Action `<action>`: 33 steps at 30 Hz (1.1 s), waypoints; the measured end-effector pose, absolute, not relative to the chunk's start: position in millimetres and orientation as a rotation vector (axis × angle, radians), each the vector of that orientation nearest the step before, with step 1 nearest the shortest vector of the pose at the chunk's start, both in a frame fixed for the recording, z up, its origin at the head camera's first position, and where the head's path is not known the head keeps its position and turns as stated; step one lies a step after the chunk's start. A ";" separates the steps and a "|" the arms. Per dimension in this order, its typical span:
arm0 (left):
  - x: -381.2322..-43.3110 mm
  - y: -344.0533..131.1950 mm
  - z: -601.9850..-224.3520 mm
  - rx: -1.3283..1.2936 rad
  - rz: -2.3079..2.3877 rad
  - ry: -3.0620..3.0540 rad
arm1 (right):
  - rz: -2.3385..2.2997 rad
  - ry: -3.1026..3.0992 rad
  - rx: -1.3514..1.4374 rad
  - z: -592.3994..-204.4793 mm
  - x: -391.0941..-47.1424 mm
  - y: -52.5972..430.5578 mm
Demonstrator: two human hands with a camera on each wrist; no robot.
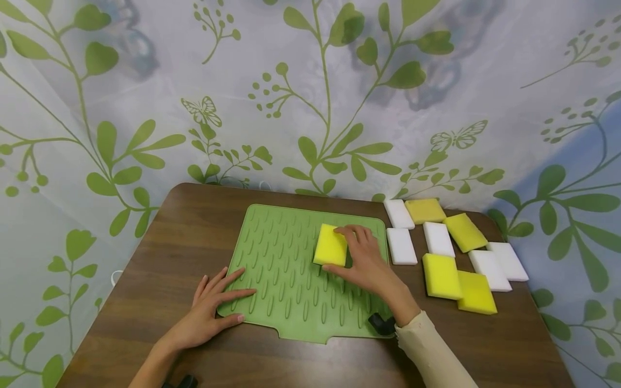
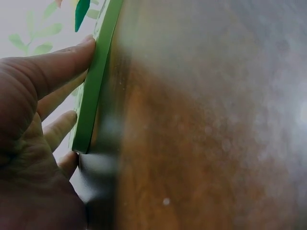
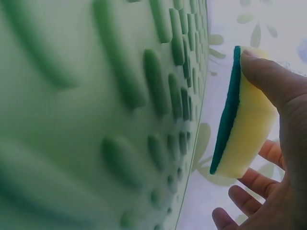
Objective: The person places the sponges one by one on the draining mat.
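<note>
A yellow sponge (image 1: 331, 246) with a dark green scouring layer on its underside is held by my right hand (image 1: 361, 258), thumb on the near edge and fingers at the far edge. In the right wrist view the sponge (image 3: 249, 120) hangs just above the ridged green mat (image 3: 86, 124), a gap showing between them. My left hand (image 1: 208, 310) lies with fingers spread at the mat's left front corner. In the left wrist view its thumb and fingertips rest on the edge of the mat (image 2: 93, 91).
Right of the green drying mat (image 1: 271, 258) lie several yellow sponges (image 1: 442, 276) and white sponges (image 1: 401, 246), some overlapping. All stand on a brown wooden table (image 1: 145, 269). Behind it hangs a leaf-patterned cloth (image 1: 242, 108).
</note>
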State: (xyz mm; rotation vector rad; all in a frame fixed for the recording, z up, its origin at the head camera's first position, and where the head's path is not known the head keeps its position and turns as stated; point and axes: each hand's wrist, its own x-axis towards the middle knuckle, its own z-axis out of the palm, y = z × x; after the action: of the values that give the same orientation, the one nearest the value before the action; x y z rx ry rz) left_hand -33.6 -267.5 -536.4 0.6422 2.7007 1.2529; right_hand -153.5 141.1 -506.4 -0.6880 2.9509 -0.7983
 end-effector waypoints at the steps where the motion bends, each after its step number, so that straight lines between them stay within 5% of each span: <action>1: -33.7 -267.7 -536.5 0.642 1.252 2.702 | -0.793 2.949 -0.696 -505.9 -155.6 137.9; 33: -31.1 -268.0 -537.8 0.637 1.252 2.706 | -0.779 2.855 -0.773 -511.9 -198.1 60.0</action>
State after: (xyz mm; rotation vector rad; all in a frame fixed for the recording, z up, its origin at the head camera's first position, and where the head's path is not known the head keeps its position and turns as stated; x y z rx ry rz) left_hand -31.1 -268.0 -537.8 0.6374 2.7056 1.2518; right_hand -198.1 60.0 -511.9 -0.7731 2.8549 -0.7790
